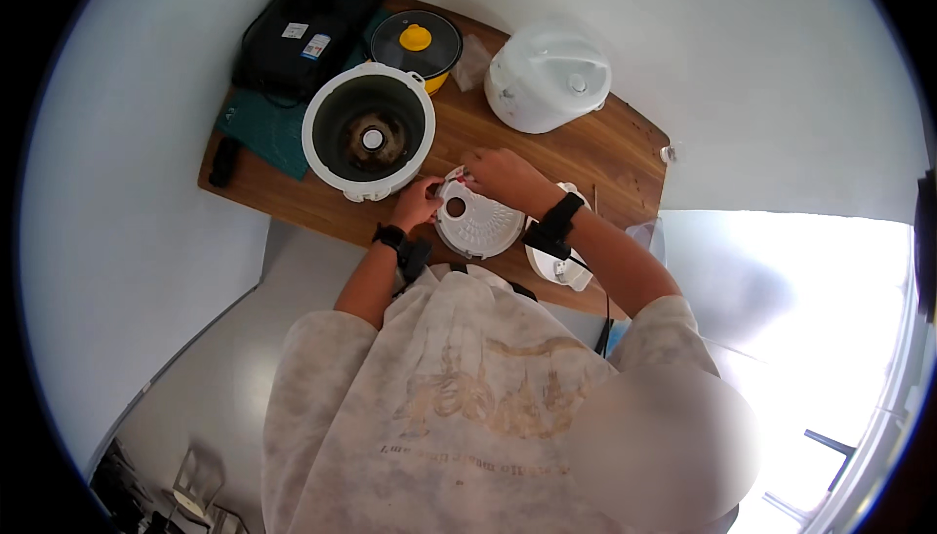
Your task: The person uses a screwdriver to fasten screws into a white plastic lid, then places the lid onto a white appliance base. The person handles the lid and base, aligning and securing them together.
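A round white plastic cover (pixel 485 230) with rows of slots and one dark round hole lies on the wooden table close to my body. My left hand (pixel 418 204) grips its left edge, fingers bent against the rim. Over its far edge, my right hand (pixel 505 179) has its fingers closed together. A small red bit shows by the right fingertips; what they pinch is too small to make out. Just beyond my left hand stands an open rice cooker body (pixel 317 138), white-rimmed, its dark inside stained brown around a central white knob.
Under my right forearm lies another white plastic part (pixel 573 274). A white rounded housing (pixel 547 80) stands at the back right. Behind the cooker are a lidded pot (pixel 444 40) with a yellow knob, a black bag (pixel 310 17) and a green mat (pixel 268 136). Walls border the table (pixel 625 158).
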A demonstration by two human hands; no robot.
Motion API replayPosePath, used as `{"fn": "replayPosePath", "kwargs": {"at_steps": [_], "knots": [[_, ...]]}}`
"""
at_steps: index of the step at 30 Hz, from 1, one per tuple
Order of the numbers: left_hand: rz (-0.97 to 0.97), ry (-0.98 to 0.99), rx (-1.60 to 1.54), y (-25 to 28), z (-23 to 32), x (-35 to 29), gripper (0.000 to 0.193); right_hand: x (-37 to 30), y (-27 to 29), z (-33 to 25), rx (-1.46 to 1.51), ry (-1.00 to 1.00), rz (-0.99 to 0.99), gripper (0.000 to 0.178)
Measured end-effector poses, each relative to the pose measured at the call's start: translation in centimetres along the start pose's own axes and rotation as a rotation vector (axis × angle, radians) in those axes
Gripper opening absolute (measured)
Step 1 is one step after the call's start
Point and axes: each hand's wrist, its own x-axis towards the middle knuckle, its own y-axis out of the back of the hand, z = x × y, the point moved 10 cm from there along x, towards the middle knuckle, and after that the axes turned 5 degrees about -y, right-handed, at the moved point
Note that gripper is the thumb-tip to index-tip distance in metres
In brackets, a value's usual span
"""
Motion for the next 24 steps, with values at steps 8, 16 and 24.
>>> {"fn": "replayPosePath", "kwargs": {"at_steps": [8,16,24], "knots": [[0.001,-0.019,0.016,0.1,0.4,0.3,0.047,0.3,1.0,2.0,0.034,-0.318,-0.025,0.023],[-0.003,-0.023,0.013,-0.1,-0.2,0.4,0.045,-0.5,1.0,-0.1,0.106,-0.019,0.026,0.037],[-0.055,-0.015,0.085,0.0,0.0,0.2,0.043,0.6,1.5,2.5,-0.106,-0.289,0.022,0.044]]}}
